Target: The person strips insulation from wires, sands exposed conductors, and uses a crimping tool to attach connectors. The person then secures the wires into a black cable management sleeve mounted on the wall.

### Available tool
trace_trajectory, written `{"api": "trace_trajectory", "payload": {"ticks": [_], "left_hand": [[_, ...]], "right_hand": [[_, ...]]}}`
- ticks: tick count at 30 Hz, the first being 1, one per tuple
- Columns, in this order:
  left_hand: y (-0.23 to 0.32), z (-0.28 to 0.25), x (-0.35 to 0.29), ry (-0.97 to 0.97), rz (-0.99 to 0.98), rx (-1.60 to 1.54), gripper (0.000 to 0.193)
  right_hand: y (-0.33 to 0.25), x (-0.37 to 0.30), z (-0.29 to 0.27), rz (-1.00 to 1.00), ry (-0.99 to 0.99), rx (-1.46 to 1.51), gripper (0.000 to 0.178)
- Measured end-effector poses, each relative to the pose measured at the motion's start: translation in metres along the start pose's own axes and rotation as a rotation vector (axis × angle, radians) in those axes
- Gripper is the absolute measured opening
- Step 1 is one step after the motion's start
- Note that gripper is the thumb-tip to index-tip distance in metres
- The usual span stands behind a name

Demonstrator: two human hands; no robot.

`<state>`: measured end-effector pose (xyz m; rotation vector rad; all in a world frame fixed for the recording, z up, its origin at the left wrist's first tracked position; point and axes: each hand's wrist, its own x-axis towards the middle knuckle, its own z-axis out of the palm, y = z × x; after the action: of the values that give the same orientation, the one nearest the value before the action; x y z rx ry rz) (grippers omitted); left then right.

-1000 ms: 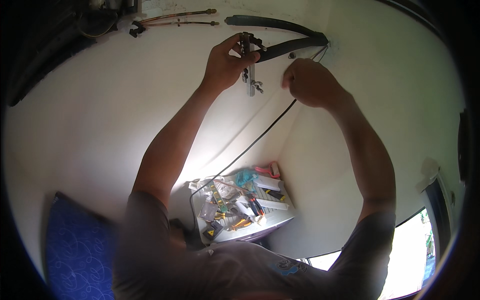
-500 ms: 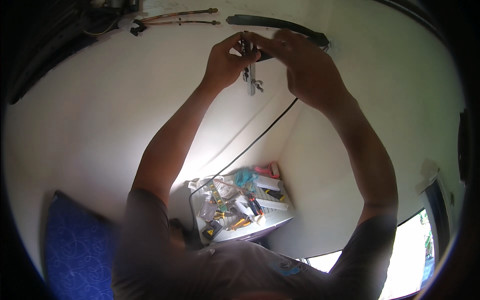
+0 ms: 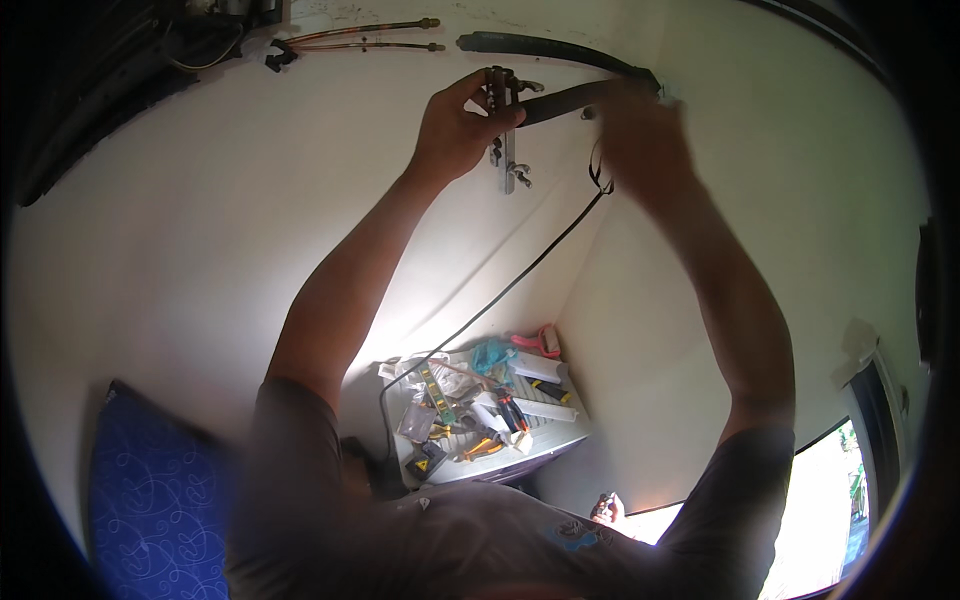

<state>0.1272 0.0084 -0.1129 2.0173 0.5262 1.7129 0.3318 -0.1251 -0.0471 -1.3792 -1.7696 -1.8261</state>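
Observation:
My left hand (image 3: pixel 457 128) is closed around a metal flaring bar (image 3: pixel 507 172), a clamp with a row of holes and wing nuts. The bar hangs upright in my grip, at the end of a black foam-covered pipe (image 3: pixel 570 101). My right hand (image 3: pixel 645 145) is smeared by motion at the right part of this pipe, near the wall corner. Its fingers cannot be made out. Just above runs a second black insulated pipe (image 3: pixel 545 44), apart from both hands. A thin black cable (image 3: pixel 505 290) with a loop at its top hangs below my right hand.
Two copper pipes with brass fittings (image 3: pixel 365 36) stick out from a dark unit (image 3: pixel 120 90) at upper left. Below, a white surface (image 3: pixel 545 440) bears pliers, a yellow-green level (image 3: pixel 437 392) and other tools. A blue patterned panel (image 3: pixel 155 490) stands lower left.
My right hand has moved right and down from the flaring bar toward the wall corner. The bar's upper wing nut now shows. A small blurred shape has appeared at the lower right, beside my shirt.

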Motion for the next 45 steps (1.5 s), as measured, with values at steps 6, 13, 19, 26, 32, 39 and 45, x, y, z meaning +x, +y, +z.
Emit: {"api": "trace_trajectory", "payload": {"ticks": [6,13,19,26,32,39,45], "left_hand": [[-0.002,0.002,0.002,0.039,0.067,0.027,0.038],[-0.004,0.002,0.004,0.044,0.009,0.046,0.044],[0.001,0.002,0.002,0.051,0.000,0.010,0.046],[0.005,-0.010,0.006,-0.070,-0.043,-0.055,0.052],[0.013,-0.021,0.020,-0.169,-0.261,-0.074,0.050],[0.014,-0.020,0.026,-0.150,-0.273,-0.149,0.020],[0.011,-0.018,0.030,-0.139,-0.221,-0.082,0.023]], "right_hand": [[-0.004,-0.007,-0.015,-0.182,0.160,0.552,0.033],[0.003,0.002,-0.007,-0.448,-0.869,1.151,0.053],[-0.001,0.000,-0.005,-0.009,0.039,0.856,0.036],[-0.016,0.018,0.026,-0.154,0.303,0.545,0.039],[-0.016,0.051,0.022,0.051,-0.262,0.695,0.047],[-0.008,0.047,-0.004,0.324,-0.130,0.857,0.050],[-0.016,0.040,0.012,-0.065,0.157,0.620,0.046]]}}
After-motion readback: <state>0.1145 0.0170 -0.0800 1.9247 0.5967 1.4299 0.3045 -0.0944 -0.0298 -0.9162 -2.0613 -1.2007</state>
